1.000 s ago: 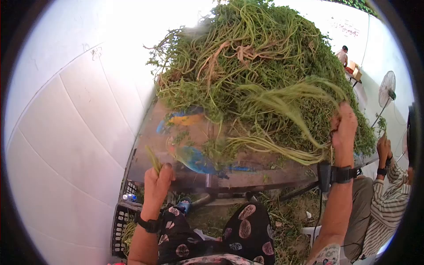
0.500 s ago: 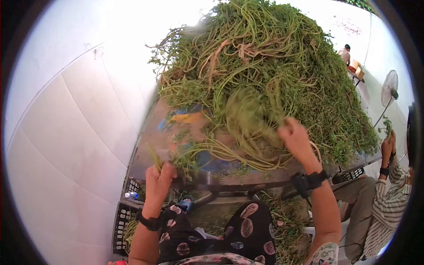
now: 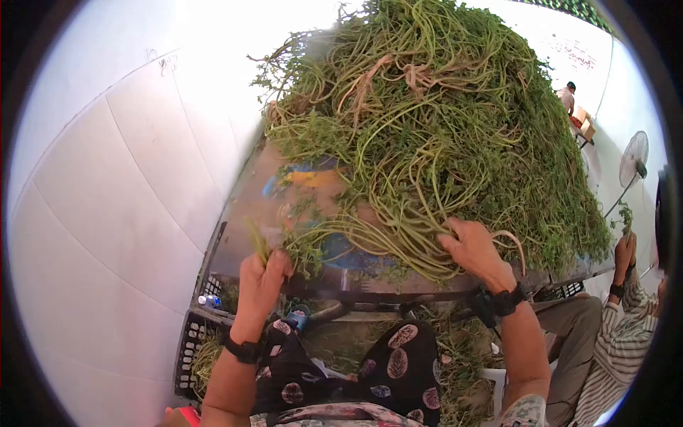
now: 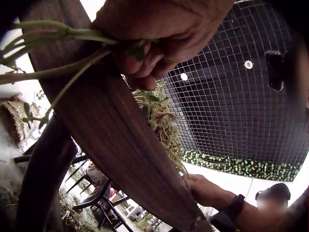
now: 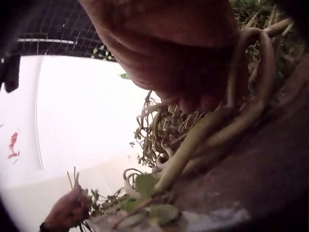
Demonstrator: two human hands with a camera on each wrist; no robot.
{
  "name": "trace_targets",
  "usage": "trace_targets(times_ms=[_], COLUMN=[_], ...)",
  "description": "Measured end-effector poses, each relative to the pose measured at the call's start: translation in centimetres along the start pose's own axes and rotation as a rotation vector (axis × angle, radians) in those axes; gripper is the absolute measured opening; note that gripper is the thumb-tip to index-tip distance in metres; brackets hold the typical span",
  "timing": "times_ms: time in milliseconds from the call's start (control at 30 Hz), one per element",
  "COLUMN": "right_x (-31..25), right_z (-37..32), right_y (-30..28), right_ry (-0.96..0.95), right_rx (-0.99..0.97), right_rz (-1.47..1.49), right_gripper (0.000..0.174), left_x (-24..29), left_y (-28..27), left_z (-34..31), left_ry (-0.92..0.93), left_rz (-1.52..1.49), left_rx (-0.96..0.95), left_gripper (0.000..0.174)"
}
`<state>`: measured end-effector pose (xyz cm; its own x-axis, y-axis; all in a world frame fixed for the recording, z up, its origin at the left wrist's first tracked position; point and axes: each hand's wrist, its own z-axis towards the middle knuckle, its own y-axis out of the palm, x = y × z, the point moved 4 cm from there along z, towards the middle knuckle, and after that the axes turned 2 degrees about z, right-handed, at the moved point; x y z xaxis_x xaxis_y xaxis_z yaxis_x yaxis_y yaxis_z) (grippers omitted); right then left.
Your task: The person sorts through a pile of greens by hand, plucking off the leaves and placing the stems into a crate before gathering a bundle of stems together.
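Observation:
A tall heap of long-stemmed green plants (image 3: 441,121) covers much of the table (image 3: 242,192). The left hand (image 3: 262,285) grips a few short green stems (image 3: 256,238) at the table's near left edge; in the left wrist view, stems (image 4: 58,36) stick out of the curled left hand (image 4: 164,29). At the heap's front, the right hand (image 3: 480,252) has its fingers curled round thick stems (image 3: 405,245) that trail left across the table. Close up in the right wrist view, thick stems (image 5: 193,140) pass beneath the right hand (image 5: 169,53), whose fingertips are partly hidden.
A black crate (image 3: 191,352) with plants inside stands below the table's left side. At the right, a person in a striped shirt (image 3: 626,341) holds a sprig; a fan (image 3: 633,156) stands behind. Plant scraps (image 3: 459,356) litter the floor.
The right hand has moved left and down from the heap's right side, and the stems it swung lie at the heap's front. The left hand keeps its stems, almost in place.

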<state>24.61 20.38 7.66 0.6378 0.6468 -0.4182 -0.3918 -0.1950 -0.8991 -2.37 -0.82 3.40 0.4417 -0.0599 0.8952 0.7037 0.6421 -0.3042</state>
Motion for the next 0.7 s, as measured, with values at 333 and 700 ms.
trace_targets(times_ms=[333,700], right_x=[2.9,8.0], right_z=[0.2,0.3], right_y=[1.0,4.1], right_ry=[0.093,0.2], right_rx=[0.199,0.186], right_rz=[0.267,-0.009], right_gripper=[0.031,0.056], left_x=[-0.8,-1.1], left_y=[0.1,-5.6], left_z=[0.2,-1.6], left_ry=[0.028,-0.105], left_rz=[-0.055,-0.404], left_rx=[0.026,0.026], left_gripper=[0.039,0.042])
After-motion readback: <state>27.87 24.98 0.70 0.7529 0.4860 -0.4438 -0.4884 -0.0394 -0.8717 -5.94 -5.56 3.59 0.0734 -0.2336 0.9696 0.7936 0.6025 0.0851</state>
